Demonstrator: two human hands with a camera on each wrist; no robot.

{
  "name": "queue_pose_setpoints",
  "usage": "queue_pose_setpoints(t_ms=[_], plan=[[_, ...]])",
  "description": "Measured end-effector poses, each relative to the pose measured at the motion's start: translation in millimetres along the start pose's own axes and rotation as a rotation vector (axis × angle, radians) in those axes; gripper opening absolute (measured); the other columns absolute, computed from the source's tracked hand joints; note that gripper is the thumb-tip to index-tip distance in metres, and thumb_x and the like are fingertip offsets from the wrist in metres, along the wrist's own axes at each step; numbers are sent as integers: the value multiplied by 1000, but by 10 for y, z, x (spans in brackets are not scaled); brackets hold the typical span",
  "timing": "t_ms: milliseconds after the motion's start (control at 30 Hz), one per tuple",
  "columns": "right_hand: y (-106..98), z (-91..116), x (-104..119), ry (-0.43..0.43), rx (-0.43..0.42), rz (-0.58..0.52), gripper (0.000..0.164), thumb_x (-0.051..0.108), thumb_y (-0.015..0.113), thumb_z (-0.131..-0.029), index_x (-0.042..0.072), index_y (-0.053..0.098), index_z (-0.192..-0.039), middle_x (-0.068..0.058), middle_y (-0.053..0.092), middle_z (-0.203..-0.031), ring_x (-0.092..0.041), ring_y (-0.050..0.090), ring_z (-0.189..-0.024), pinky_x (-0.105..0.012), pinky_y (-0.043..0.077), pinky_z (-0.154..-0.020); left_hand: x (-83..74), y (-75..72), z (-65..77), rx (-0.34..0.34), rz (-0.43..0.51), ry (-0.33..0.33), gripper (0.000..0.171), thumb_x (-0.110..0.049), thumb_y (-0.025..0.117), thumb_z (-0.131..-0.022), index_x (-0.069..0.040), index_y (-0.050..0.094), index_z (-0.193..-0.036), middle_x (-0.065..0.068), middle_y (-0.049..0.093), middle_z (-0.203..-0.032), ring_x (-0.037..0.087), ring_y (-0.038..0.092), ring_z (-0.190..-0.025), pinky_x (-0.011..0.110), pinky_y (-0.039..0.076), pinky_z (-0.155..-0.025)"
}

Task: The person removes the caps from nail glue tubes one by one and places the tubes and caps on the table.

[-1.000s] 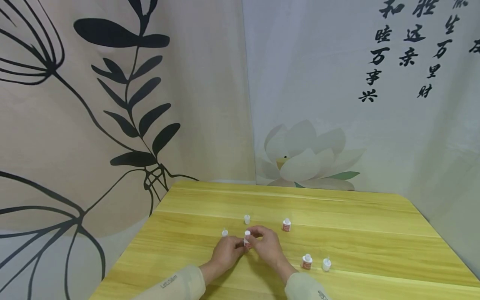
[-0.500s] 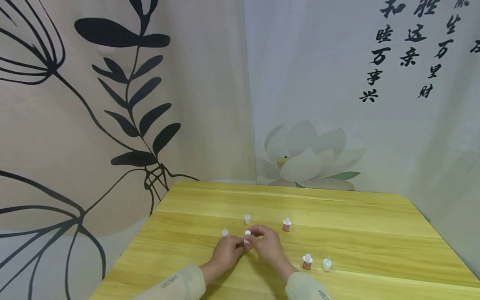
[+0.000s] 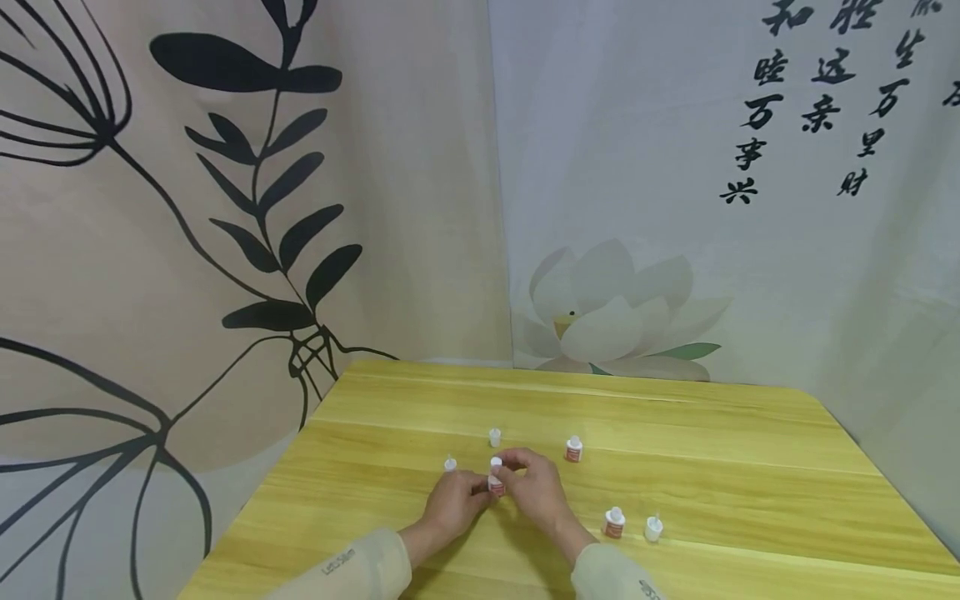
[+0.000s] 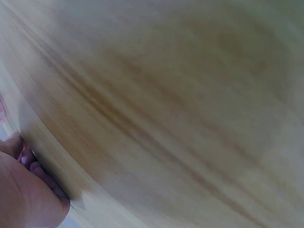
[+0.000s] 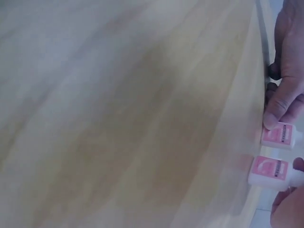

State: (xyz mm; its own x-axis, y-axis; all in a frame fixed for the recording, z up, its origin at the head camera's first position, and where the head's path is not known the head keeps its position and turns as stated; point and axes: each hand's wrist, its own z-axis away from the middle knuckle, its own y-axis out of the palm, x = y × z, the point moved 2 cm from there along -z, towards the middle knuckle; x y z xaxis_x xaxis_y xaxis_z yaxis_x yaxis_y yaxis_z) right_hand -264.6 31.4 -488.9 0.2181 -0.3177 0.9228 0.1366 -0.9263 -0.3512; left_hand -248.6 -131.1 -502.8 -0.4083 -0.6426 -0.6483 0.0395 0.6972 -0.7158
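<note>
My left hand (image 3: 453,506) and right hand (image 3: 536,493) meet over the table, with a small white bottle (image 3: 497,488) with a reddish label between them. In the right wrist view two pink-labelled bottles appear side by side. The left thumb and fingers pinch the body of one bottle (image 5: 280,135). Fingers of the right hand (image 5: 290,209) grip the other bottle (image 5: 268,172) near its white top. Only one of this pair shows plainly in the head view. From the left wrist, the left hand (image 4: 26,194) appears with curled fingers at the lower left.
Two more labelled bottles stand upright, one behind (image 3: 573,450) the right hand and one to its right (image 3: 614,523). White caps with thin stems pointing up stand at the back (image 3: 494,438), beyond the left hand (image 3: 450,466) and at the right (image 3: 654,529), on the wooden table (image 3: 712,467).
Both hands keep their places and their hold, and the bottles and caps on the table stay where they were. The head view shifts very slightly.
</note>
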Motion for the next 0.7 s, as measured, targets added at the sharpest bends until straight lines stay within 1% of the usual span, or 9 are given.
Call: queue_pose_setpoints(t_ms=[267, 467, 533, 567, 633, 700], plan=[[-33, -30, 80, -22, -33, -2, 18, 24, 70, -94, 11, 72, -106, 2, 69, -97, -18, 61, -98, -46, 49, -88, 2, 3, -8, -4, -4, 8, 11, -14, 74, -88, -14, 78, -98, -2, 75, -97, 16, 71, -91, 34, 57, -78], [-57, -23, 104, 24, -36, -38, 24, 26, 69, -95, 9, 71, -110, -2, 68, -101, -20, 60, -97, -36, 51, -79, -2, 3, -7, -7, -4, 1, 12, -16, 74, -88, -15, 78, -99, -3, 75, -98, 17, 71, -92, 35, 56, -80], [-63, -19, 116, 39, -41, -50, 25, 27, 69, -95, 8, 70, -111, -3, 67, -101, -18, 60, -94, -31, 51, -75, -3, 4, -4, -2, 6, -2, 13, -17, 73, -88, -14, 78, -100, -2, 75, -99, 18, 71, -93, 35, 57, -80], [-66, -17, 123, 49, -42, -62, 25, 27, 69, -95, 8, 70, -112, -3, 67, -101, -17, 60, -91, -28, 50, -71, -6, 3, -3, 1, 10, -3, 14, -17, 73, -88, -14, 78, -101, -2, 75, -99, 18, 71, -93, 36, 57, -80], [-68, -12, 135, 68, -41, -92, 27, 26, 69, -95, 6, 69, -113, -5, 66, -101, -14, 58, -77, -24, 48, -60, -9, 0, -2, 5, 17, -7, 15, -18, 73, -89, -14, 78, -102, -2, 75, -101, 19, 71, -94, 37, 57, -81], [-69, -6, 149, 92, -36, -138, 29, 26, 68, -95, 4, 68, -114, -6, 64, -101, -10, 53, -63, -20, 43, -50, -9, 1, -1, 8, 23, -12, 15, -18, 73, -89, -14, 77, -103, -2, 75, -101, 19, 71, -95, 38, 56, -82]])
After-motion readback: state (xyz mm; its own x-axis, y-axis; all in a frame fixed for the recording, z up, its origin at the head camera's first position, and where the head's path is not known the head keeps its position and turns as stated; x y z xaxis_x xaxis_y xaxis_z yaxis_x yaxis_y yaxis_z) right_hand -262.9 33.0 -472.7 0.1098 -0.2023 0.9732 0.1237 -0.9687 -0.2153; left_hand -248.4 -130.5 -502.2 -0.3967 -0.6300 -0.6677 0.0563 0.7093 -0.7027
